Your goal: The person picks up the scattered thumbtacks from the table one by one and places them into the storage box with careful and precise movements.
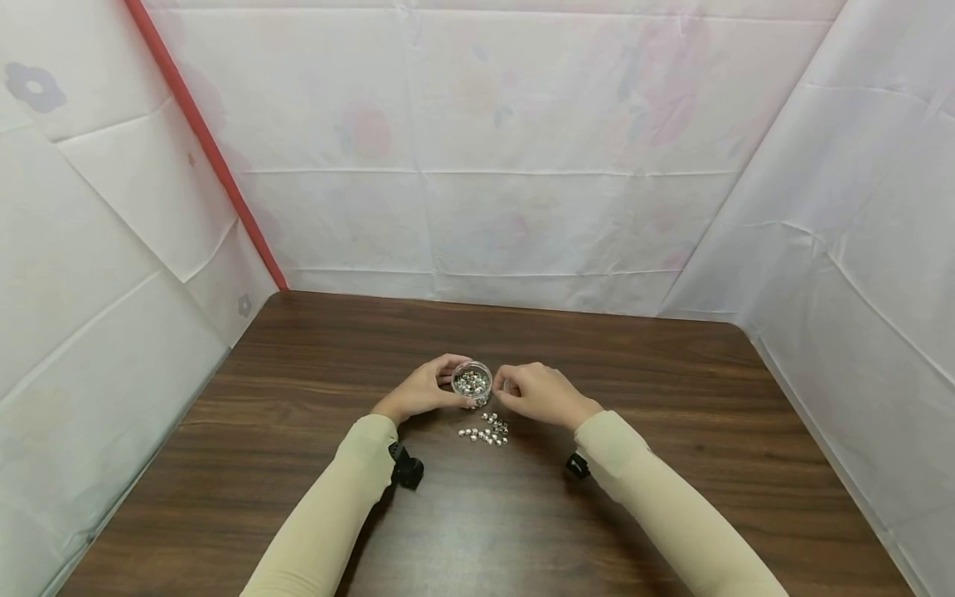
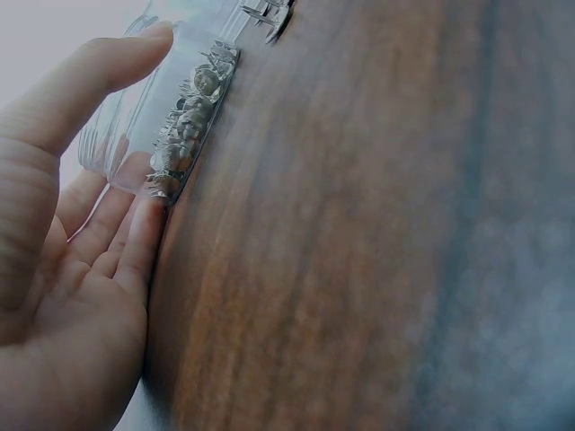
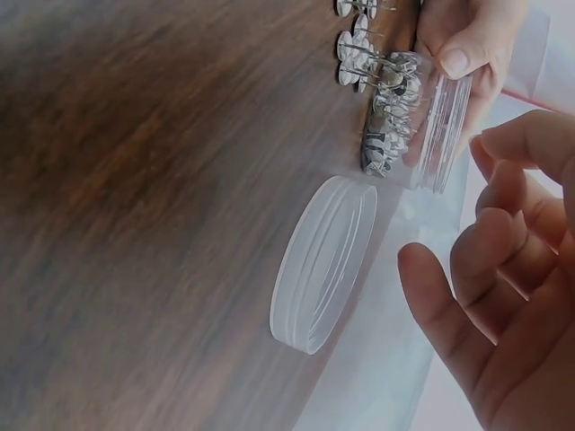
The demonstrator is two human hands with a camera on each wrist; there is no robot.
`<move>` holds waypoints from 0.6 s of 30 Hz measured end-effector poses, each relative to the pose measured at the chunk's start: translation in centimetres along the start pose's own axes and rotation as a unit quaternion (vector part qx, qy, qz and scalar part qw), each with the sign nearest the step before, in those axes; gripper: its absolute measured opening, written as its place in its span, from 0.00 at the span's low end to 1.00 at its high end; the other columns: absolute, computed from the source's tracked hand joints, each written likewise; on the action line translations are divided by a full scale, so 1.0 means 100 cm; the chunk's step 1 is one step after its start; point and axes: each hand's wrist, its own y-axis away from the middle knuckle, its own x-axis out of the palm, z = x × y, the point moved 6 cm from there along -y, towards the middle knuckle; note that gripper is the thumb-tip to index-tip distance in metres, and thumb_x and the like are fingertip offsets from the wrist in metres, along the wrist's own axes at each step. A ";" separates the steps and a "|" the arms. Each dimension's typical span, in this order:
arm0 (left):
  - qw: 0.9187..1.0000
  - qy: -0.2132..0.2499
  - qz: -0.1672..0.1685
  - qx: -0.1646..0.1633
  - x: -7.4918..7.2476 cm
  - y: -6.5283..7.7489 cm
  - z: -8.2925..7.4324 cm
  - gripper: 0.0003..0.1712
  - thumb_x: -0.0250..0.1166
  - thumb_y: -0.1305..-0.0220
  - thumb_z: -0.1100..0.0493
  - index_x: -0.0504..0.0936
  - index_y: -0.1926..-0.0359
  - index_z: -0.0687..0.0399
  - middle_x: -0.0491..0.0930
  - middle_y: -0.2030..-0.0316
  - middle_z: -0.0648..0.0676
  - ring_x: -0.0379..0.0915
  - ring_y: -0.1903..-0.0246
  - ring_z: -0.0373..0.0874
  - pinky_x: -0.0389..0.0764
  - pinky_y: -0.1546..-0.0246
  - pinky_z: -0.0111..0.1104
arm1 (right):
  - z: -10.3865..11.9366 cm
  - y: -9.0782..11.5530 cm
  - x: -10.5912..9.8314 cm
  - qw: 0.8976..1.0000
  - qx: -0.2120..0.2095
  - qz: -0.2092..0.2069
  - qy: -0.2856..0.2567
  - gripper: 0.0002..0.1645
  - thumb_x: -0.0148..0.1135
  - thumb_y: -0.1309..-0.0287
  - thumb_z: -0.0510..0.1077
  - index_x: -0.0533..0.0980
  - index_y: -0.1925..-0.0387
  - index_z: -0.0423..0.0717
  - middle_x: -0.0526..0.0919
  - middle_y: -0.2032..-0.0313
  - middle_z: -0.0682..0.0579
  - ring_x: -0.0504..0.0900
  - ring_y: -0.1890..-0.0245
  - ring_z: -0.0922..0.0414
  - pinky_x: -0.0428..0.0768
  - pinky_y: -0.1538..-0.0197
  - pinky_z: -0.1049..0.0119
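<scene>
A clear round jar (image 1: 472, 383) partly filled with silver thumbtacks (image 3: 393, 112) stands on the table. My left hand (image 1: 423, 388) grips its side, thumb on the near side and fingers behind, as the left wrist view also shows. My right hand (image 1: 540, 393) hovers just right of the jar with bent fingers. Its thumb and index fingertips come together near the rim; whether a tack sits between them cannot be made out. Loose thumbtacks (image 1: 488, 433) lie on the table in front of the jar. In the right wrist view a clear screw lid (image 3: 323, 265) rests beside the jar.
The brown wood-grain table (image 1: 358, 332) runs out on both sides of the hands. White patterned cloth (image 1: 477, 207) hangs behind it and along the left and right. A red strip (image 1: 209, 149) runs down the back left corner.
</scene>
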 end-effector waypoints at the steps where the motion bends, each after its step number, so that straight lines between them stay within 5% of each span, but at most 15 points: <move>1: 1.000 -0.001 -0.005 0.000 0.000 0.000 0.000 0.42 0.76 0.56 0.50 0.68 0.39 0.42 0.72 0.43 0.55 0.65 0.44 0.48 0.69 0.42 0.51 | 0.000 0.001 0.001 1.000 -0.001 0.003 0.001 0.05 0.55 0.39 0.49 0.77 0.63 0.58 0.73 0.83 0.64 0.67 0.85 0.68 0.69 0.82 0.72; 18: 1.000 -0.010 -0.028 -0.001 -0.001 0.001 0.000 0.39 0.78 0.59 0.50 0.71 0.43 0.36 0.74 0.47 0.48 0.67 0.46 0.43 0.70 0.43 0.48 | 0.003 0.013 0.015 0.997 -0.059 0.037 -0.039 0.03 0.59 0.43 0.42 0.77 0.71 0.53 0.74 0.80 0.63 0.71 0.80 0.68 0.74 0.76 0.72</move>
